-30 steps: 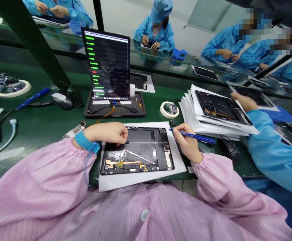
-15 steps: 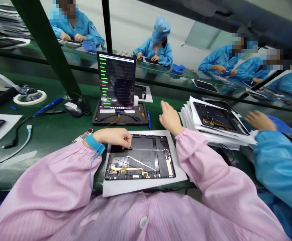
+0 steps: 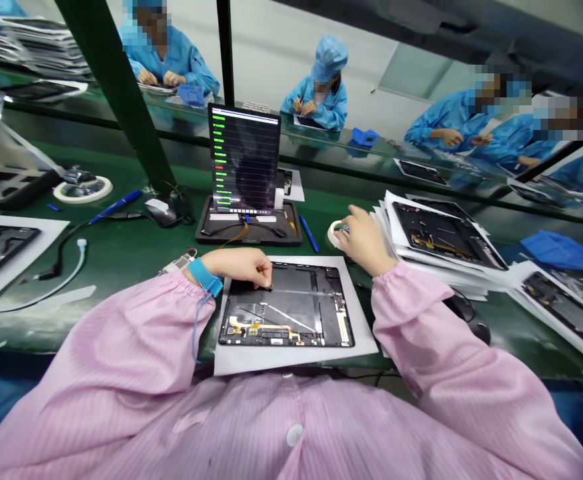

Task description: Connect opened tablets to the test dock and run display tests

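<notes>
An opened tablet housing point(image 3: 291, 303), black with ribbon cables and small boards inside, lies on white paper point(image 3: 231, 363) in front of me. My left hand point(image 3: 249, 267), wearing a blue wrist strap point(image 3: 205, 276), reaches over its upper left part. Thumb and fingers are pinched together there; whatever is between them is too small to make out. Beyond the housing's upper right corner, my right hand point(image 3: 366, 241) is open with fingers apart. A roll of white tape point(image 3: 333, 233) shows partly behind its thumb; whether they touch I cannot tell.
A lit screen point(image 3: 245, 160) stands in a black tray point(image 3: 204, 233), with a blue pen point(image 3: 309, 235) beside it. At right is a paper stack point(image 3: 434, 280) bearing another housing point(image 3: 436, 230). A mouse point(image 3: 162, 210), cables and more tape point(image 3: 82, 190) lie left. Co-workers sit beyond.
The view has shifted a little. My right hand has moved right, and the tape roll now shows beside it. The blue pen has turned. A co-worker's blue-sleeved arm at right has left view.
</notes>
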Available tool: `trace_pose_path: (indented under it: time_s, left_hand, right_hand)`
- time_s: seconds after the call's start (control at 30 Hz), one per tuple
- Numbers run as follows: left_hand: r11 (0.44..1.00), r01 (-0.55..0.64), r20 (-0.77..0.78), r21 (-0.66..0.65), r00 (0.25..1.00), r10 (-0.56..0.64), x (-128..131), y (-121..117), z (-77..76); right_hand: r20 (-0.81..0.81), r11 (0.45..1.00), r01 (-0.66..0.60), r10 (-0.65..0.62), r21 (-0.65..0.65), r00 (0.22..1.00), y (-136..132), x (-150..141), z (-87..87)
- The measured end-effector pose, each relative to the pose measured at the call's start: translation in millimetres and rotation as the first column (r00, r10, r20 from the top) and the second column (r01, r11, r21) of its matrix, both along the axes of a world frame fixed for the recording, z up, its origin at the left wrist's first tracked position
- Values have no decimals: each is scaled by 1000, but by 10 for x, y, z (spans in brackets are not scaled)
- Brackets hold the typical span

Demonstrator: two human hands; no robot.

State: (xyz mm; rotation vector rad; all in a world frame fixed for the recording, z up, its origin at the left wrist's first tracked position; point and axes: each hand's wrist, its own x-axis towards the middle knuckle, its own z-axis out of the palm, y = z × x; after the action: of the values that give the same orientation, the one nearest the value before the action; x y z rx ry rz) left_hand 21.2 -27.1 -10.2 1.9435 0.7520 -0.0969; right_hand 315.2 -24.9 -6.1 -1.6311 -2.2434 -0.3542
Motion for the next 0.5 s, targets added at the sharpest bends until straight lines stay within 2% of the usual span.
trace_pose_path:
  time_s: [0.03,0.1,0.17,0.3,0.43,0.5]
  left_hand:
    - [1000,2,-3,4,1000,-2,-2,0,-2]
    - [1000,3,-5,10,1000,-3,-4,0,-2]
    - [1000,0,2,9,1000,0,-6,1,-1]
    - [1000,-1,26,3,1000,1,-21,18,-9]
    - [1000,2,44,-11,999,-2,-56,40,-1]
    - [996,-92,86,6,992,91,-74,49,29]
  right_hand:
    - [-32,996,-80,78,-40,996,-70,-113,-7]
    - [-117,954,-246,228,-174,967,-204,-338,-79]
    - [-187,906,-333,291,-260,938,-296,-510,-199]
    - [-259,921,-314,253,-230,932,-310,-622,-407]
    - [-291,914,-305,225,-269,930,-233,-600,-474]
    - [-293,904,-325,242,-279,925,-217,-610,-479]
